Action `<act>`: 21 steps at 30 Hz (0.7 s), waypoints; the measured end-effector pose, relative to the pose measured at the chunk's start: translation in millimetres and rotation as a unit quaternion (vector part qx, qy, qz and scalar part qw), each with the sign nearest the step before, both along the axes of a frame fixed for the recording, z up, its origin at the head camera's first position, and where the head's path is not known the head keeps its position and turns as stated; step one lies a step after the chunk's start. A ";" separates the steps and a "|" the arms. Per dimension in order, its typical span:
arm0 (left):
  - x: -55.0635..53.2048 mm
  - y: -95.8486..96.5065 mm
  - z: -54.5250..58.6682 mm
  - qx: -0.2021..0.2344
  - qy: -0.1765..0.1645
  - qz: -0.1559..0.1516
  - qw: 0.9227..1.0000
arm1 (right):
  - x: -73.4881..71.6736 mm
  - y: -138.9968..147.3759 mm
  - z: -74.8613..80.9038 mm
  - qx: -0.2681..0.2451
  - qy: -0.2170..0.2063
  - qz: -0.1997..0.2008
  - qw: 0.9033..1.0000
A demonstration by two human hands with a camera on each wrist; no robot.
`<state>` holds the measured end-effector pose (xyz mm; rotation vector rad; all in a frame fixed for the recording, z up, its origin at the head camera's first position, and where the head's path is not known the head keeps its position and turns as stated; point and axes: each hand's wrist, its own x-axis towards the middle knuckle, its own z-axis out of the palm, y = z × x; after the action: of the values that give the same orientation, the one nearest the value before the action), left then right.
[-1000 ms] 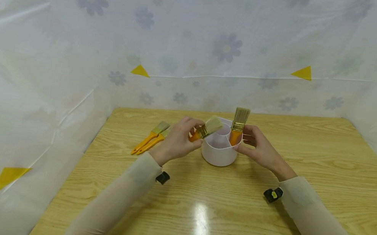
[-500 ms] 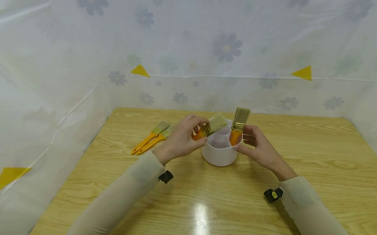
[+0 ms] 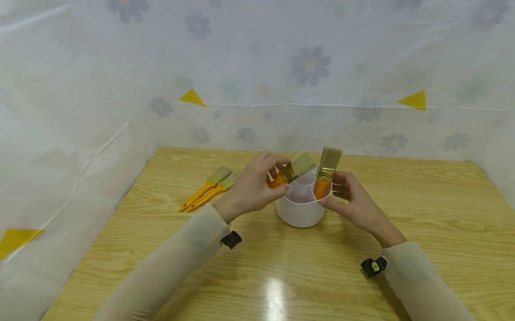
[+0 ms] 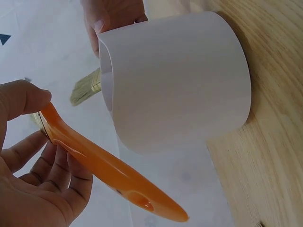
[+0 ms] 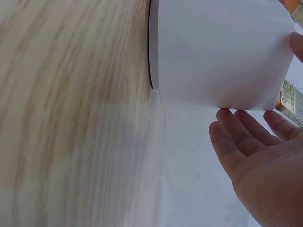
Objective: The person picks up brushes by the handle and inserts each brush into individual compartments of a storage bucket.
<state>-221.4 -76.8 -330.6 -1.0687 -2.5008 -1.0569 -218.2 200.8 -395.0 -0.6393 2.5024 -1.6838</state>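
In the head view my left hand [image 3: 255,185] grips a paintbrush [image 3: 290,172] near its metal ferrule, bristles up and to the right. Its orange handle [image 4: 109,168] slants down beside the holder in the left wrist view, outside the wall. The white round divided holder [image 3: 299,214] stands upright on the table. My right hand [image 3: 357,205] holds the holder's right side, with the thumb at the front near the rim and fingertips [image 5: 225,113] against the wall. A second paintbrush [image 3: 327,168] stands bristles up in the right compartment. The left front compartment shows no brush.
Two more orange-handled paintbrushes [image 3: 202,191] lie side by side on the wooden table [image 3: 319,292], left of my left hand. A flowered plastic sheet [image 3: 258,66] hangs behind the table and along its sides.
My left hand has moved a little right and up with the paintbrush, bringing its bristles over the holder. The right hand, the holder and the other brushes stay in place.
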 end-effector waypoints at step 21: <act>-0.1 18.0 10.7 0.039 0.021 -0.023 0.999 | -0.6 0.4 -0.8 -0.001 0.000 -0.005 1.000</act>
<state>-221.5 -58.8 -319.9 -1.1186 -2.3931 -1.1222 -218.8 201.2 -395.8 -0.6271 2.5077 -1.6906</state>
